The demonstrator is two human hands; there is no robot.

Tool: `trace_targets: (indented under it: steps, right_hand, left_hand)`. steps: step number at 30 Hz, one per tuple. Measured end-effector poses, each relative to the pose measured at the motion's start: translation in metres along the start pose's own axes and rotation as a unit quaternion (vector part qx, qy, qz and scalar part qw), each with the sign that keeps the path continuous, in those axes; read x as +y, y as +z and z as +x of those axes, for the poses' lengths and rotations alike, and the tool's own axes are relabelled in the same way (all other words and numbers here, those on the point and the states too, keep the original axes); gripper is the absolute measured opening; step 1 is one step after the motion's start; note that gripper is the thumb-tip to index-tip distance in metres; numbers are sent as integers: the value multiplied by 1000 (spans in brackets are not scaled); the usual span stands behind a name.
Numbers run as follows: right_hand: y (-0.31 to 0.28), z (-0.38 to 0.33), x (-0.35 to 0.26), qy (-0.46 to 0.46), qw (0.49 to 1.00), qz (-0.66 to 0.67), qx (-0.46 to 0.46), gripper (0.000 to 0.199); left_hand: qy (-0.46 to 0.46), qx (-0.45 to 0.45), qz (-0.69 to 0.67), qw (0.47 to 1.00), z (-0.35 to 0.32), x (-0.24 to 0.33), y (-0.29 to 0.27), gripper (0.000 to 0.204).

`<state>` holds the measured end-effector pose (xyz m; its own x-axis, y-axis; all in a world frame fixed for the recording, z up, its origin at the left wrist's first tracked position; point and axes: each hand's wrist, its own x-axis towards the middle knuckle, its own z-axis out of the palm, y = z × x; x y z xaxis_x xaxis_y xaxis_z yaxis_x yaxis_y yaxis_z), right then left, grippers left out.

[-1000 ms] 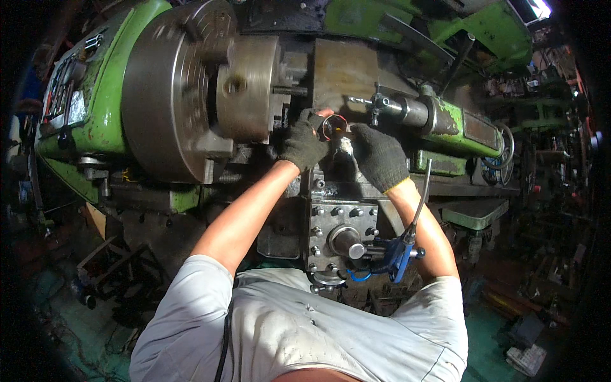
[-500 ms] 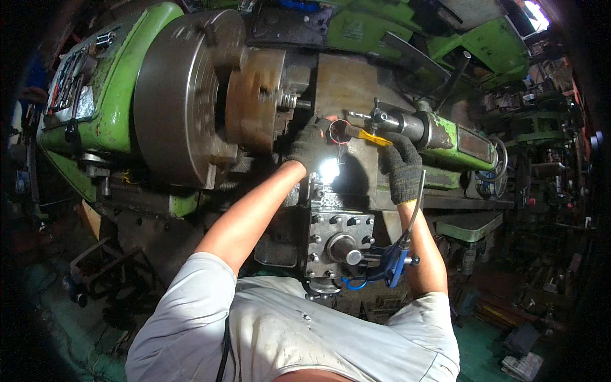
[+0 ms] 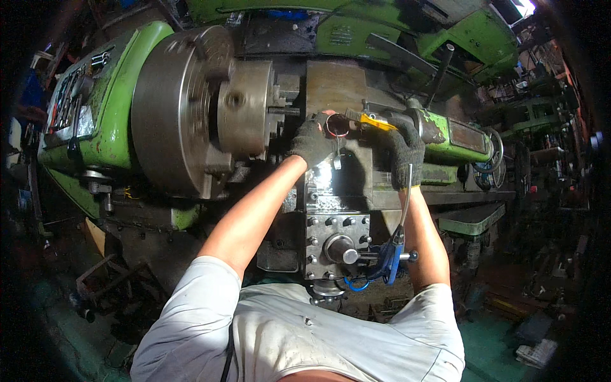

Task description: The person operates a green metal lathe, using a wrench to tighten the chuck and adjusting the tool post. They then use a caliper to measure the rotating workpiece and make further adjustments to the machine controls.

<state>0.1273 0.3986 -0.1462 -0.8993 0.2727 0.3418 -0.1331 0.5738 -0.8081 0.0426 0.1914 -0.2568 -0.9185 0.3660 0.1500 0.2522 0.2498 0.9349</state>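
Gloved in dark knit, the left hand (image 3: 309,144) was curled round a small red-rimmed cup (image 3: 336,132), which was held between the chuck (image 3: 168,118) and the green tailstock (image 3: 434,129), beyond the square tool post (image 3: 321,262). By the right hand (image 3: 407,149), gloved likewise, a yellow-handled brush (image 3: 378,121) was gripped, its dark end brought to the cup's right edge; whether the tip was dipped inside could not be made out. Of progress, only this much was shown: a metal cylinder (image 3: 245,118) was already mounted at the chuck, and both cup and brush were in hand. The cylinder was not being touched by the brush, and what was left to be done could not be judged. Nearer the body, a blue air gun (image 3: 389,258) was seen beside the tool post. No brand or label could be read; on the tailstock's dark plate (image 3: 471,140), no lettering could be made out.
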Motion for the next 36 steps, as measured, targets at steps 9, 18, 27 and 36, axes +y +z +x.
trace_targets:
  steps: [9,18,27,36]
  right_hand:
    - [2,14,11,-48,998,-48,-8,28]
    - [18,21,8,28,999,4,-41,27]
    - [17,23,-30,20,995,-78,-50,29]
    - [14,20,-27,-22,990,-128,-60,32]
  left_hand:
    - [-20,10,59,998,2,21,-8,75]
    - [-39,21,54,998,2,13,-2,70]
    - [-18,32,83,996,0,16,-2,58]
    - [-25,38,47,998,-2,13,1,59]
